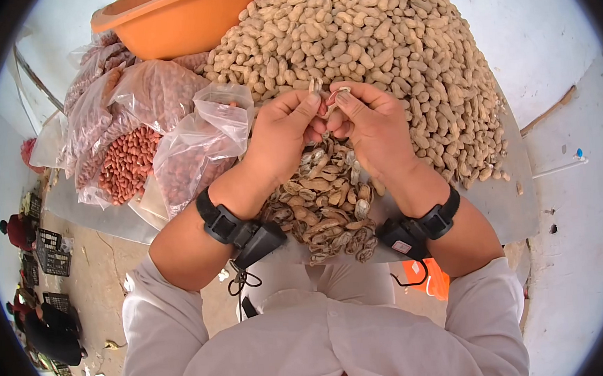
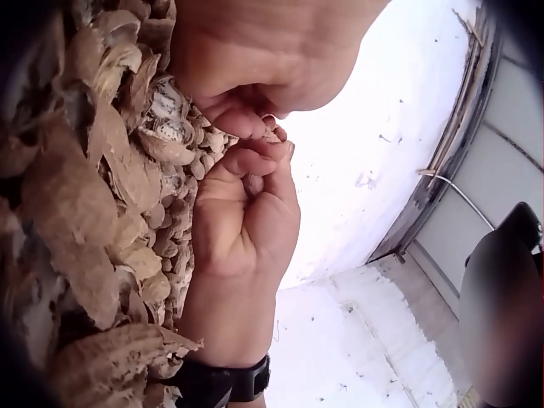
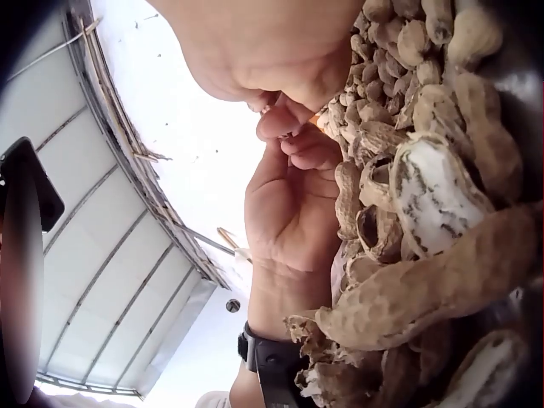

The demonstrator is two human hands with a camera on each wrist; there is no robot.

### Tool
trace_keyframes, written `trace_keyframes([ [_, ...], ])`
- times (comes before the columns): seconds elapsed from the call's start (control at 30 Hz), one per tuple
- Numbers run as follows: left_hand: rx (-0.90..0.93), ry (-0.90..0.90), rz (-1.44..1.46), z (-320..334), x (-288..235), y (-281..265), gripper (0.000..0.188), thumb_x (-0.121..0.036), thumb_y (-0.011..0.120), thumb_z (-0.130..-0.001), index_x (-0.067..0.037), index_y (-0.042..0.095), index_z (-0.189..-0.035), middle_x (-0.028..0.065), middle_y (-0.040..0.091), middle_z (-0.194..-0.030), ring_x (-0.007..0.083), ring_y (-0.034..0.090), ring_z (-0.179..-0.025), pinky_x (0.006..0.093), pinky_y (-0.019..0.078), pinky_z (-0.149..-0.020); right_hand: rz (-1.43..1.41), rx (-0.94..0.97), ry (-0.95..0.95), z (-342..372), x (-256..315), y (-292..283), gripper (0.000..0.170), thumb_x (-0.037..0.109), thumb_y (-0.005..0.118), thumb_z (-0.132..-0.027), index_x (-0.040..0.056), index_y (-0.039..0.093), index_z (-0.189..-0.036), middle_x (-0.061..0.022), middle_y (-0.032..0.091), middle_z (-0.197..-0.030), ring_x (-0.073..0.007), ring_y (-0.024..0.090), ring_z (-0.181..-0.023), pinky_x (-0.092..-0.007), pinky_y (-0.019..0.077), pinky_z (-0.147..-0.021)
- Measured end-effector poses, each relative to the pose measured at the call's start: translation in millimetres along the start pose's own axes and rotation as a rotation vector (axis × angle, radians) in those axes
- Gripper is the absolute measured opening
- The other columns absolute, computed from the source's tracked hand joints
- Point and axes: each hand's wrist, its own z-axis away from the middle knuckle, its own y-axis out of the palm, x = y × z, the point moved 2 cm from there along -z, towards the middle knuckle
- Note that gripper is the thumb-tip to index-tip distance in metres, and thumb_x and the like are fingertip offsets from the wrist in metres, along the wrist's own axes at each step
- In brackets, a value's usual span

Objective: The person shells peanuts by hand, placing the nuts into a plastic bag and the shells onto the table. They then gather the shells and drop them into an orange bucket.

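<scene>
Both hands meet over the table, fingertips close together at the foot of a big heap of unshelled peanuts point(image 1: 361, 37). My left hand point(image 1: 277, 137) pinches a piece of peanut shell point(image 1: 315, 86) between thumb and forefinger. Between the right hand's point(image 1: 378, 130) thumb and forefinger is a split peanut point(image 1: 336, 97), its reddish inside showing. A small rounded thing point(image 2: 252, 183) shows in the right hand's curled fingers in the left wrist view. Below both hands lies a pile of broken peanut shells point(image 1: 323, 200), also large in the right wrist view.
Clear plastic bags point(image 1: 148, 94) of red kernels stand on the left, one open with loose red kernels point(image 1: 128, 165) showing. An orange basin point(image 1: 178, 18) sits behind them. White wall point(image 1: 574, 190) lies right. Black crates point(image 1: 53, 253) and people point(image 1: 52, 335) are on the floor far left.
</scene>
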Motion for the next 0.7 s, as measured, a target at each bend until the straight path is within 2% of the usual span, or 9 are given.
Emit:
trace_keyframes([
  [0.17,0.02,-0.148,0.203,-4,-2,-2,0.021,-0.02,0.044,-0.096,-0.004,0.054,-0.087,0.0044,0.057,-0.077,0.0106,0.052,-0.062,0.0192,0.0414,-0.053,0.211,0.0,-0.018,1,5,2,0.019,0.007,0.056,-0.088,-0.0054,0.059,-0.103,-0.0073,0.063,-0.086,-0.0107,0.062,-0.067,-0.0205,0.0517,-0.06],
  [0.23,0.056,-0.221,0.275,-6,-2,-5,0.021,-0.02,0.043,-0.096,-0.004,0.053,-0.086,0.0054,0.056,-0.076,0.011,0.051,-0.06,0.0192,0.0413,-0.051,0.366,0.035,-0.129,2,8,7,0.02,0.005,0.057,-0.087,-0.0052,0.059,-0.104,-0.0079,0.062,-0.091,-0.0115,0.062,-0.068,-0.021,0.0521,-0.062],
  [0.33,-0.098,-0.308,0.41,-3,-9,0,0.019,-0.018,0.045,-0.093,-0.005,0.051,-0.08,0.0042,0.053,-0.071,0.0102,0.047,-0.055,0.0219,0.0375,-0.046,0.603,0.113,-0.309,4,9,9,0.02,0.001,0.057,-0.084,-0.0047,0.06,-0.103,-0.0085,0.059,-0.097,-0.0125,0.063,-0.07,-0.022,0.0522,-0.064],
  [0.47,-0.058,-0.354,0.419,-4,-10,-4,0.018,-0.018,0.046,-0.092,-0.005,0.052,-0.082,0.0037,0.05,-0.068,0.0094,0.043,-0.051,0.0215,0.0328,-0.044,0.858,0.193,-0.539,2,11,4,0.022,-0.003,0.057,-0.082,-0.0037,0.06,-0.104,-0.0087,0.057,-0.097,-0.0128,0.063,-0.073,-0.0225,0.0513,-0.063],
  [0.53,-0.025,-0.345,0.361,-4,-10,-6,0.017,-0.018,0.047,-0.092,-0.004,0.054,-0.085,0.0024,0.049,-0.065,0.0086,0.041,-0.05,0.0214,0.0313,-0.044,0.699,0.157,-0.384,6,15,8,0.021,-0.002,0.057,-0.083,-0.0037,0.06,-0.104,-0.0076,0.058,-0.096,-0.0114,0.062,-0.071,-0.0217,0.0498,-0.061],
  [0.57,0.002,-0.287,0.236,-3,-12,-8,0.018,-0.019,0.047,-0.092,-0.004,0.055,-0.086,0.0015,0.049,-0.064,0.0079,0.041,-0.051,0.0213,0.0309,-0.044,0.618,0.138,-0.306,7,18,9,0.021,-0.002,0.057,-0.083,-0.0036,0.06,-0.103,-0.0071,0.058,-0.096,-0.0107,0.061,-0.071,-0.0212,0.0491,-0.06],
  [0.63,0.056,-0.171,-0.012,0,-17,-10,0.019,-0.02,0.049,-0.092,-0.003,0.057,-0.088,-0.0003,0.047,-0.062,0.0065,0.04,-0.052,0.0213,0.0301,-0.044,0.563,0.17,-0.217,7,20,5,0.021,-0.001,0.057,-0.083,-0.0026,0.061,-0.104,-0.0055,0.059,-0.091,-0.0088,0.059,-0.068,-0.0201,0.0476,-0.059],
  [0.7,0.068,-0.141,-0.12,3,-26,-11,0.019,-0.019,0.052,-0.09,-0.002,0.06,-0.088,-0.0006,0.05,-0.063,0.0059,0.04,-0.052,0.0214,0.0306,-0.045,0.527,0.2,-0.126,8,25,1,0.021,0.0,0.058,-0.083,-0.0018,0.062,-0.104,-0.004,0.06,-0.087,-0.0071,0.057,-0.066,-0.0191,0.0461,-0.057],
])
